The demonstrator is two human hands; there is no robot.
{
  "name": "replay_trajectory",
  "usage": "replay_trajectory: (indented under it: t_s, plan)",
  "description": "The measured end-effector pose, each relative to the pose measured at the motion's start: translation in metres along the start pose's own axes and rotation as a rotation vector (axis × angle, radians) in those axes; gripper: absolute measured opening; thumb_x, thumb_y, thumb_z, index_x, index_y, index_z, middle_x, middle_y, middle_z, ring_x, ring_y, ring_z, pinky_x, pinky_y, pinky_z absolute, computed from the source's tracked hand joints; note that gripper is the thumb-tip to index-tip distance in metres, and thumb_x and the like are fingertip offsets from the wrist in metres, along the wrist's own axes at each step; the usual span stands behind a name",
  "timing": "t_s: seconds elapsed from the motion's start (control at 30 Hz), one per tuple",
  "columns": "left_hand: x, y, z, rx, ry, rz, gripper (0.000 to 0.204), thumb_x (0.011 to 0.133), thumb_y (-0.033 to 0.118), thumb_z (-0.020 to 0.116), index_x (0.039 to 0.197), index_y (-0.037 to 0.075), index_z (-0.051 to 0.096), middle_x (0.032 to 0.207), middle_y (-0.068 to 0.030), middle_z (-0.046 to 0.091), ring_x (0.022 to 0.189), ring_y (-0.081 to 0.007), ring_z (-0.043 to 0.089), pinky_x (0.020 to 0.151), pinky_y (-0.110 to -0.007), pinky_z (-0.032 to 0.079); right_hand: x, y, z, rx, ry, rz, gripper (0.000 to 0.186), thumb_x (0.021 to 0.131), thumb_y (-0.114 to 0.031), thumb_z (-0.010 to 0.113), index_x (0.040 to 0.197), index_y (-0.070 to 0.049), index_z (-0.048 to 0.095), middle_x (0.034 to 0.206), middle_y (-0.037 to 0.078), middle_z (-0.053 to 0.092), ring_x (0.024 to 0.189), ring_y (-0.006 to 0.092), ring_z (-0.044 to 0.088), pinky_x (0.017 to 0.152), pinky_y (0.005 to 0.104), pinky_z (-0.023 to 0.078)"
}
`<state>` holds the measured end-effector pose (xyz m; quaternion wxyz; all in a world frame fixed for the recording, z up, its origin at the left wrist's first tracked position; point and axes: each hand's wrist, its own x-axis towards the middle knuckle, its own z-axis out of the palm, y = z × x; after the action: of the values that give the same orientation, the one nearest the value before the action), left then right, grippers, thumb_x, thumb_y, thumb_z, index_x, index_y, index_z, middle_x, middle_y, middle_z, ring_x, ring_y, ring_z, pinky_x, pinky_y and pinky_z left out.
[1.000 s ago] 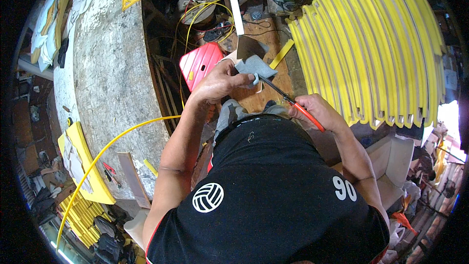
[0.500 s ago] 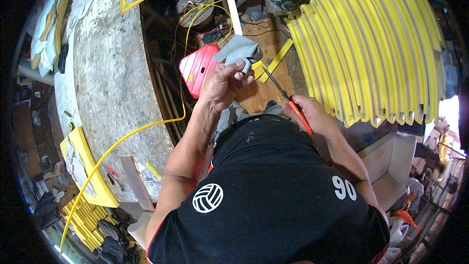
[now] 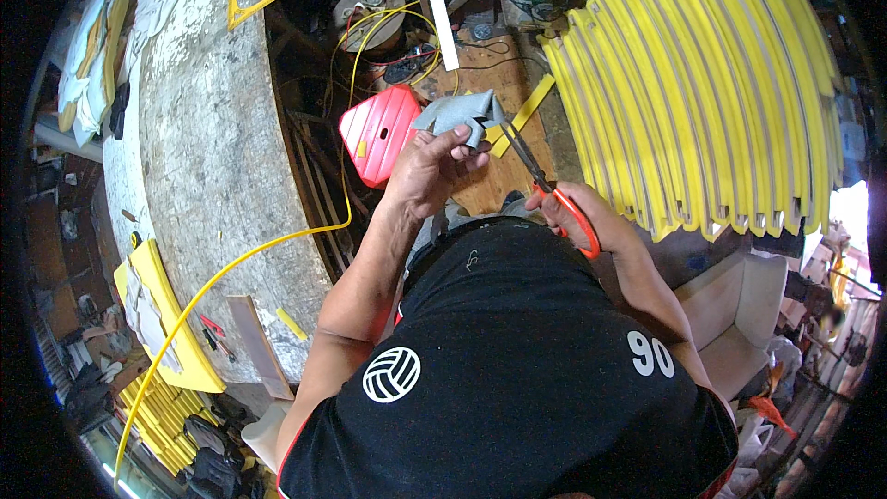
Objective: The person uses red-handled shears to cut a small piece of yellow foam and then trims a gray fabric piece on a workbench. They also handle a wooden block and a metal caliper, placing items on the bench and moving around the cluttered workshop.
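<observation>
In front of my body, my left hand (image 3: pixel 432 166) pinches a folded piece of grey fabric (image 3: pixel 455 112) between thumb and fingers. My right hand (image 3: pixel 575 208) grips scissors (image 3: pixel 578 219) by their red handles. The dark blades are parted and point up and left, with their tips at the right edge of the fabric. Whether the fabric lies between the blades I cannot tell. Behind the fabric, yellow strips (image 3: pixel 528 109) lie on a wooden board (image 3: pixel 480 187). A pink-red plastic stool top (image 3: pixel 371 134) stands just left of my left hand.
On the left runs a long worn worktable (image 3: pixel 208 129) bearing a yellow set square (image 3: pixel 242 9). A yellow hose (image 3: pixel 268 242) crosses it toward me. To the right stands a large row of yellow padded panels (image 3: pixel 702 83). A beige upholstered seat (image 3: pixel 739 305) is at the lower right.
The scissors have opened and their tips have come up to the fabric's right edge. The grey fabric has tipped lower and flatter in my left hand.
</observation>
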<state>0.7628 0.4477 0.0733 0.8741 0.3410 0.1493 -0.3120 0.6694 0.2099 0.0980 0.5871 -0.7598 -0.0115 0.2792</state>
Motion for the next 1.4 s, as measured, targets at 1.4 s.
replay_trajectory:
  t_s: [1.4]
  plan:
    - [0.001,-0.025,-0.006,0.307,0.018,0.115,0.022,0.093,0.026,0.062,0.093,0.005,0.06,0.076,-0.0006,0.059,0.067,-0.0115,0.061,0.065,-0.029,0.053,0.012,-0.002,0.006,-0.411,0.133,0.032,0.036,0.094,-0.036,0.06,0.078,-0.003,0.061,0.06,0.003,0.053,0.052,0.011,0.05,0.048,0.029,0.039]
